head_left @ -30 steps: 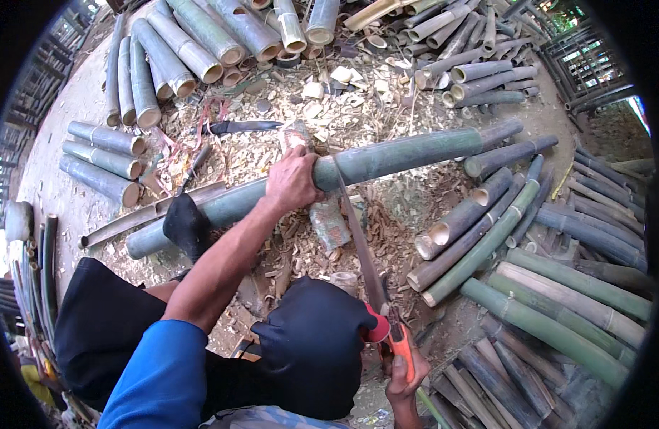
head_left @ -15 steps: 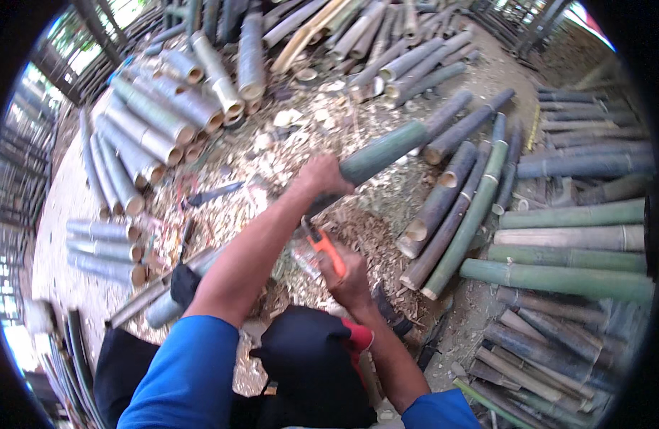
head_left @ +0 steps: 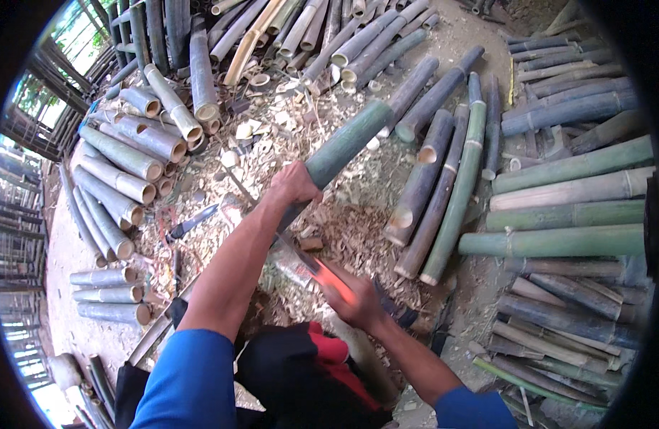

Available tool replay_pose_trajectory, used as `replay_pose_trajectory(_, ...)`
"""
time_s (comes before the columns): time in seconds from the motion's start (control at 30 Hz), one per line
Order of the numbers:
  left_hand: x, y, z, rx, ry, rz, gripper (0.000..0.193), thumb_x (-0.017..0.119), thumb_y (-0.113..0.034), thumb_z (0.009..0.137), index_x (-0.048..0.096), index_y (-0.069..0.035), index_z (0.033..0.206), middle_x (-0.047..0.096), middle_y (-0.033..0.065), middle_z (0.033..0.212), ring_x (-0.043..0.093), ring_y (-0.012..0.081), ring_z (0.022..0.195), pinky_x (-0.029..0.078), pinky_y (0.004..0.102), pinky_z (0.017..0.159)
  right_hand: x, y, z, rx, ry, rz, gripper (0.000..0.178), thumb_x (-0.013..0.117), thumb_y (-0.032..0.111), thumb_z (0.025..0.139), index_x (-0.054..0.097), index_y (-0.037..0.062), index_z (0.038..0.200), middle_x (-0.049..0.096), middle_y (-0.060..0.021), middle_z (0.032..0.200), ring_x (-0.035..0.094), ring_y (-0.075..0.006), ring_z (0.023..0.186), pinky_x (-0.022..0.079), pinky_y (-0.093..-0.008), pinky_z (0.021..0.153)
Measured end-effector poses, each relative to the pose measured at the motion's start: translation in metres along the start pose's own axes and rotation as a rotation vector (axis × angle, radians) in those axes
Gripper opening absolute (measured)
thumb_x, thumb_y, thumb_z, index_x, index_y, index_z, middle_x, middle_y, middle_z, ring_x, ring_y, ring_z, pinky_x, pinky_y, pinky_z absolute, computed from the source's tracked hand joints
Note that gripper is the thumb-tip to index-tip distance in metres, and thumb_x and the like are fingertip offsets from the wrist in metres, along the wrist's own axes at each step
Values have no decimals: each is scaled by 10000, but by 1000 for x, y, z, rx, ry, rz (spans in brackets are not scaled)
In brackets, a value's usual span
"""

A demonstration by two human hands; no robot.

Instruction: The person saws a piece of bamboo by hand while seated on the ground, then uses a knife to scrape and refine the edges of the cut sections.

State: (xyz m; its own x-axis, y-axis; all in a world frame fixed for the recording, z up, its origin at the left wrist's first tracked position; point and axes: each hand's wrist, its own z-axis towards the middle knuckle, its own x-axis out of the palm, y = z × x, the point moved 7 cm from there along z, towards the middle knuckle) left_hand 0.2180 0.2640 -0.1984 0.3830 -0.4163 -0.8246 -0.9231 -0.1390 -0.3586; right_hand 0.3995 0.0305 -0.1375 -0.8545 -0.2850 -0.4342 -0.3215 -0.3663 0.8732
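Observation:
My left hand [head_left: 295,183] is wrapped around a thick green-grey bamboo pole [head_left: 349,143], which slants up to the right away from me. In my right hand [head_left: 356,304] is the orange handle of a handsaw [head_left: 301,259]. Its blade runs up and to the left, passes behind my left forearm and shows again beyond it as a thin strip. The blade crosses at the near end of the pole, just below my left hand; my forearm hides whether it touches there.
Cut bamboo tubes [head_left: 133,154] lie in rows at the left, and longer poles [head_left: 454,193] lie at the right. A knife [head_left: 193,222] rests on the chip-strewn ground. Green poles [head_left: 558,242] stack at the far right. My dark-clothed legs [head_left: 286,372] are below.
My right hand has moved slightly right and down with the saw, and more of the blade shows. The view has shifted, so the surrounding bamboo sits differently. My left hand still grips the pole.

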Motion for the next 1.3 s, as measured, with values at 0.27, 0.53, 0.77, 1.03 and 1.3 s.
replay_pose_trajectory(0.27,6,22,-7,-24,21,2,832,940,-488,550,754,92,1116,783,234,1093,775,343,1011,619,429,896,38,9,17,224,131,65,657,670,338,987,501,28,1541,724,-322,998,732,-503,856,593,-536,735)
replay_pose_trajectory(0.53,4,25,-6,-19,65,-63,801,923,-491,561,749,93,1081,784,210,1053,775,324,943,617,419,839,36,6,14,311,147,30,631,708,308,971,524,-15,1480,728,-331,997,753,-480,878,606,-518,734)
replay_pose_trajectory(0.77,0,7,-1,-1,37,-34,717,931,-452,602,773,55,1084,788,184,1047,778,291,936,632,384,821,17,-10,12,145,87,47,604,692,292,982,554,-26,1476,745,-286,1141,784,-416,883,627,-470,760)
replay_pose_trajectory(1.03,-2,21,-3,15,32,26,729,920,-452,609,771,67,1099,786,199,1082,777,323,977,631,401,851,-71,90,-54,211,161,-78,489,646,194,999,603,-9,1441,720,-249,1291,779,-358,1060,636,-410,874)
replay_pose_trajectory(1.3,-4,17,1,-32,33,38,752,935,-471,586,772,58,1095,789,200,1097,779,305,1003,627,400,876,42,3,27,217,46,72,542,686,314,973,609,-9,1401,720,-299,878,726,-504,812,587,-540,697)
